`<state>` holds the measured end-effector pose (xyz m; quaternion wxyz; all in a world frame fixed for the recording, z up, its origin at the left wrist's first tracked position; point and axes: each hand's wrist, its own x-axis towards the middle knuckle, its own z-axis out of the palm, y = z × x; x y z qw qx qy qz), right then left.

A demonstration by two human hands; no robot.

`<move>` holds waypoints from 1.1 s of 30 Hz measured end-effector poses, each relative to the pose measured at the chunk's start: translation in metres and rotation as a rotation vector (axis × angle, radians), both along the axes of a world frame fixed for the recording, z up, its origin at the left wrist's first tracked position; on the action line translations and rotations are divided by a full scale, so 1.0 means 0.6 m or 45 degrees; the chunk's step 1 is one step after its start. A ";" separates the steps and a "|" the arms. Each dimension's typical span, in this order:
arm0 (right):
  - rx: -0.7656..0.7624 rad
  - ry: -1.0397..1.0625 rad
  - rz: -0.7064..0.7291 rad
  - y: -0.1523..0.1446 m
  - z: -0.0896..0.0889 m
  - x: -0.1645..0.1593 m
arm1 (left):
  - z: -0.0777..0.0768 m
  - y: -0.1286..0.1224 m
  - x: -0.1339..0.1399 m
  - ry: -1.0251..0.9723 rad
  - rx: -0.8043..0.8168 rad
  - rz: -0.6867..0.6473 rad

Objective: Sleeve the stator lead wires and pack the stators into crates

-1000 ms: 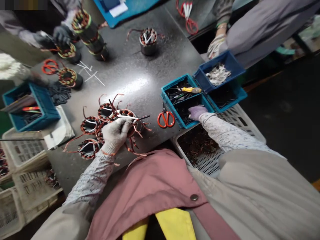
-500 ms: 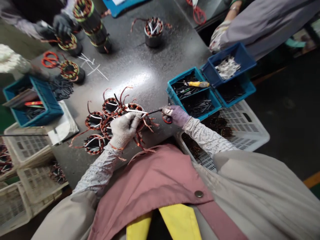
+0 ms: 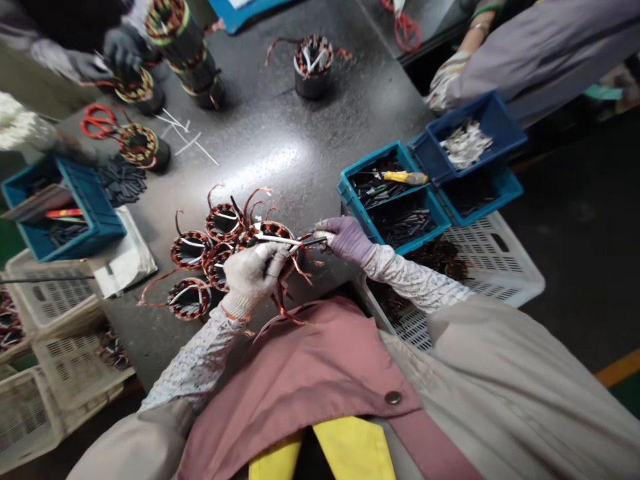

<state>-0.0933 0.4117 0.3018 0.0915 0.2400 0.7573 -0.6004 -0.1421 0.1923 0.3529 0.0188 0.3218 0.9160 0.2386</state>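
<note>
Wound motor stators with copper leads cluster before me; the nearest stator (image 3: 273, 230) lies partly behind my left hand (image 3: 254, 272). That hand, in a white knitted glove, pinches a lead wire in a white sleeve (image 3: 275, 239) at the stator's edge. To its right, my right hand (image 3: 346, 239), purple-gloved, has thumb and fingers closed on a short black sleeving tube (image 3: 316, 243). The tube lines up with the wire end between the hands; whether the wire is inside it I cannot tell. Loose copper leads (image 3: 300, 267) hang below.
Blue bins (image 3: 407, 223) of black tubes stand right, a screwdriver (image 3: 405, 177) across one. A bin of white pieces (image 3: 466, 143) sits behind. A blue bin (image 3: 83, 223) and crates (image 3: 65, 360) are left. A co-worker's gloved hands (image 3: 123, 57) work at a stator; another person sits right.
My right hand has moved slightly left, its fingers now nearer the wire end, and less of the black tube shows. The red loop below that hand is out of sight. My left hand keeps its pinch.
</note>
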 end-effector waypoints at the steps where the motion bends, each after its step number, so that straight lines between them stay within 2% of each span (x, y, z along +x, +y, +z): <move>1: 0.112 0.053 0.087 0.004 0.001 0.000 | 0.001 0.000 0.000 0.001 -0.012 -0.002; 2: 0.182 0.081 0.163 0.008 0.001 0.000 | 0.001 -0.001 0.000 0.006 -0.020 -0.006; 4: 0.176 0.055 0.242 0.016 0.000 -0.002 | 0.002 -0.001 0.000 0.024 -0.003 -0.027; 6: 0.024 -0.048 0.205 0.021 -0.004 -0.002 | 0.002 -0.001 0.000 0.042 0.046 -0.049; 11: -0.480 -0.283 -0.018 0.029 -0.012 0.009 | 0.001 -0.001 0.004 0.050 0.105 -0.081; 13: -0.579 -0.290 -0.050 0.032 -0.013 0.013 | 0.000 -0.001 0.005 0.066 0.124 -0.087; 16: -0.607 -0.286 -0.077 0.032 -0.010 0.016 | -0.001 -0.001 0.008 0.062 0.145 -0.088; 18: -0.560 -0.274 -0.045 0.029 -0.007 0.017 | 0.000 -0.001 0.008 0.022 0.124 -0.079; 20: -0.434 -0.229 0.011 0.027 -0.005 0.019 | 0.001 0.000 0.008 -0.013 0.090 -0.066; 24: 0.056 -0.034 0.195 0.022 -0.009 0.011 | 0.003 0.002 0.007 -0.031 0.072 -0.063; 26: 0.229 0.041 0.374 0.023 -0.011 0.003 | 0.003 0.002 0.006 -0.025 0.072 -0.055; 29: 0.338 0.055 0.625 0.035 -0.006 -0.002 | 0.001 0.002 0.007 0.009 0.101 -0.068; 33: 0.514 0.027 0.690 0.040 0.009 0.001 | -0.001 0.001 0.005 0.101 0.162 -0.112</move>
